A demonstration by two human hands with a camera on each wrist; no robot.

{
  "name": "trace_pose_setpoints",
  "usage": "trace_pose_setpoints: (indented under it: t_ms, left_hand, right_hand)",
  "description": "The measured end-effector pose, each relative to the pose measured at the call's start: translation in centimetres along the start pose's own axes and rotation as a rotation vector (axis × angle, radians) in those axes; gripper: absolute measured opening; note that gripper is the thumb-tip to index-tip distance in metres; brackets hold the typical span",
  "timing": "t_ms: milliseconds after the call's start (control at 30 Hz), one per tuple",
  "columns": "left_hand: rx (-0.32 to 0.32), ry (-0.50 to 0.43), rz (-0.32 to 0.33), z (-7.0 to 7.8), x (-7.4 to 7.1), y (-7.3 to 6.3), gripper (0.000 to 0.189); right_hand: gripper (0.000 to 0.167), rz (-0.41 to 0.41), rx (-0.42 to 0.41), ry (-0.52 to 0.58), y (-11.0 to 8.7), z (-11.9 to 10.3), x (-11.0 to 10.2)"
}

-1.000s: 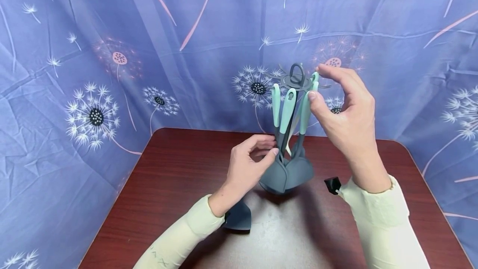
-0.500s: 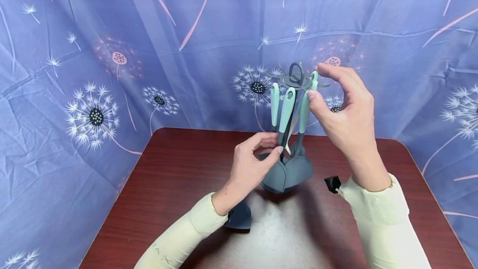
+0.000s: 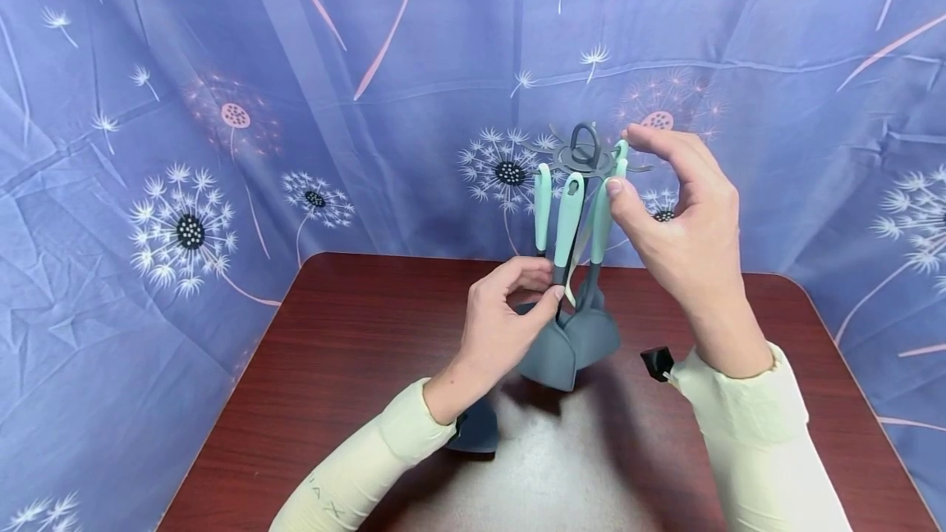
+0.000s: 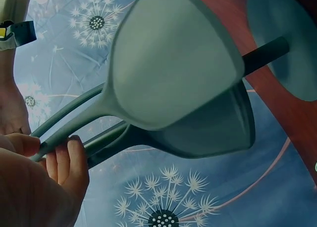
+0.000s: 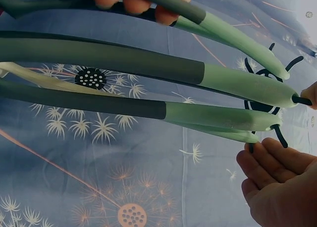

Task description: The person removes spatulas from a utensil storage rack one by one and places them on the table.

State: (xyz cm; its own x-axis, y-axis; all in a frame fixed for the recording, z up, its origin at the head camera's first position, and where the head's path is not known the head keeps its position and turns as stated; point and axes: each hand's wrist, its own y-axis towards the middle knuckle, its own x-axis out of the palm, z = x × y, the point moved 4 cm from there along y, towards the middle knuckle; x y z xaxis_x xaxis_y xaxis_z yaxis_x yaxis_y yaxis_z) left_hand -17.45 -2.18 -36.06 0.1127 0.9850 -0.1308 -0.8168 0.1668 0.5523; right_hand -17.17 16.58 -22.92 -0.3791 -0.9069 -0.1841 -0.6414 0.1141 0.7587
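Note:
A grey rack (image 3: 591,164) with a ring top and hooks carries several kitchen utensils with mint handles. My left hand (image 3: 495,331) pinches the grey shaft of a spatula (image 3: 548,355), just below its mint handle. In the left wrist view the spatula's broad blade (image 4: 173,63) fills the middle, overlapping another blade behind it. My right hand (image 3: 687,220) grips the rack's top edge, thumb and fingertips at its hooks and a handle end. In the right wrist view a mint handle (image 5: 247,85) hangs on a hook by my right thumb; a cream-coloured utensil (image 5: 54,83) shows behind the shafts.
The rack's round base (image 4: 282,43) stands on the reddish-brown table (image 3: 355,335). Near my left sleeve a dark flat blade (image 3: 476,429) lies on the table, partly hidden. A blue curtain (image 3: 414,105) with dandelion print hangs behind the table.
My left hand has moved slightly right and up, closing on the spatula's shaft. The spatula's blade has swung a little toward me. My right hand stays at the rack's top.

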Motion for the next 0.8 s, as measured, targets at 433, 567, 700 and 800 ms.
trace_pose_setpoints:
  t_ms: [433,567,700,800]
  left_hand:
    - [0.015,0.039,0.000,0.22,-0.15,0.01,0.020]
    - [0.019,0.038,-0.004,0.24,-0.20,0.01,0.019]
    - [0.020,0.036,-0.005,0.25,-0.22,0.03,0.019]
    - [0.020,0.036,-0.005,0.31,-0.24,0.01,0.019]
  right_hand:
    - [0.044,0.002,0.008,0.012,-0.09,-0.30,0.02]
    - [0.044,0.003,0.009,0.017,-0.08,-0.33,0.07]
    - [0.044,0.003,0.000,0.017,-0.04,-0.09,0.06]
    - [0.044,-0.002,-0.010,0.012,-0.01,0.09,0.03]
